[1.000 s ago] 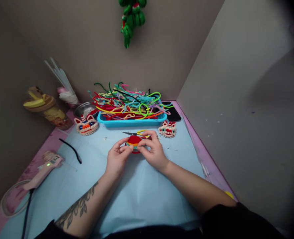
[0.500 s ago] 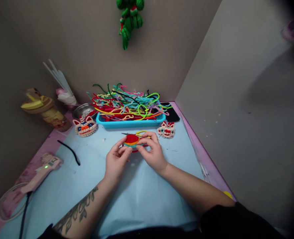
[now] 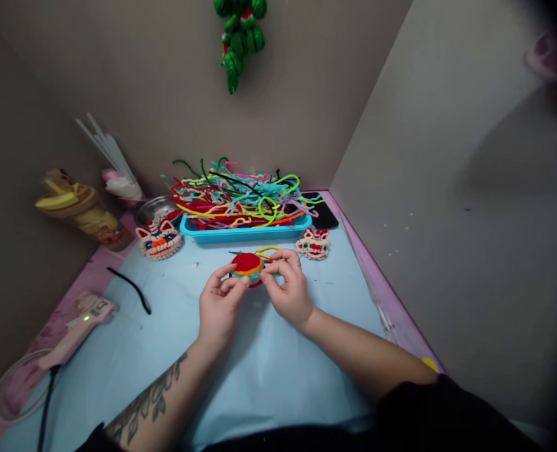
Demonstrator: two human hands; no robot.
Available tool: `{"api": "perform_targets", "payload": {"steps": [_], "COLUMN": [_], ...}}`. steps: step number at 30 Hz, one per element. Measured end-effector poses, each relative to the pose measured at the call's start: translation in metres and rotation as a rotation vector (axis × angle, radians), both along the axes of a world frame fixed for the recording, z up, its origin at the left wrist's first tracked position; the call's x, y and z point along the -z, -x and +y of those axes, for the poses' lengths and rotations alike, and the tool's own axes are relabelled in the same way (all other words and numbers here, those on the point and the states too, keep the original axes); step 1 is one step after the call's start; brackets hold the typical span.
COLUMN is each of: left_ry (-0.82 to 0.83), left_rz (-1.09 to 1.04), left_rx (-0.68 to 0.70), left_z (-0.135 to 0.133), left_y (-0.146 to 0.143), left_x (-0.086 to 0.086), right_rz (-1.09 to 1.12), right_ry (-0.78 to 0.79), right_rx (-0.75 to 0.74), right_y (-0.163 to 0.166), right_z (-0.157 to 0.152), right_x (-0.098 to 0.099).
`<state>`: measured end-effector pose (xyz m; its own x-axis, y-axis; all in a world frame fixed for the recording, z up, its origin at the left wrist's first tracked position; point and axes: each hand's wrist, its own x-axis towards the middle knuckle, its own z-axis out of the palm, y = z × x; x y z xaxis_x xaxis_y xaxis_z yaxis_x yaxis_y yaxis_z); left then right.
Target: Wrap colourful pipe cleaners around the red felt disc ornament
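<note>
My left hand (image 3: pixel 222 294) grips the left edge of a round red disc (image 3: pixel 247 262) between thumb and fingers. The disc looks made of coiled pipe cleaners, with an orange band and a teal band around its rim. At its right edge, my right hand (image 3: pixel 286 285) pinches a teal pipe cleaner (image 3: pixel 274 274) that seems to continue from the rim. Just behind the hands lie yellow-handled scissors (image 3: pixel 265 252), partly covered by the right fingers. A red strand (image 3: pixel 255 285) shows beneath the disc.
A blue tray (image 3: pixel 245 236) heaped with colourful pipe cleaners stands at the back, flanked by two lion-head pieces (image 3: pixel 160 242) (image 3: pixel 313 245). A glue gun (image 3: pixel 81 326) with a green light and a black strip (image 3: pixel 130 285) lie left. A metal bowl, a cup and a phone (image 3: pixel 323 211) sit behind.
The left index finger has drawn back a little from the disc's top, so more red shows. The right hand keeps its pinch at the rim. The whole view has shifted slightly.
</note>
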<state>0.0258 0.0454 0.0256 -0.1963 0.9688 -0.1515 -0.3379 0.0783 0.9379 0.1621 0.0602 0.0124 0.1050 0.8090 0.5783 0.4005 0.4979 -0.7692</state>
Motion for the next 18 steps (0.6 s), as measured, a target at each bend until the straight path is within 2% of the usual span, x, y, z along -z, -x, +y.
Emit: {"api": "perform_targets", "payload": {"steps": [4, 10, 14, 18], "left_ry": [0.001, -0.120, -0.238, -0.285], "left_rz": [0.048, 0.155, 0.216, 0.196], "left_rx": [0.001, 0.041, 0.047, 0.063], "left_z": [0.005, 0.011, 0.009, 0.005], "left_y": [0.004, 0.012, 0.012, 0.012], "left_x": [0.006, 0.017, 0.015, 0.009], "right_rz": [-0.021, -0.004, 0.037, 0.150], "right_ry": [0.080, 0.189, 0.192, 0.218], "right_rx": [-0.028, -0.072, -0.022, -0.007], "right_y": [-0.001, 0.004, 0.010, 0.015], "right_z": [0.004, 0.008, 0.007, 0.001], "right_x": [0.006, 0.015, 0.015, 0.012]}}
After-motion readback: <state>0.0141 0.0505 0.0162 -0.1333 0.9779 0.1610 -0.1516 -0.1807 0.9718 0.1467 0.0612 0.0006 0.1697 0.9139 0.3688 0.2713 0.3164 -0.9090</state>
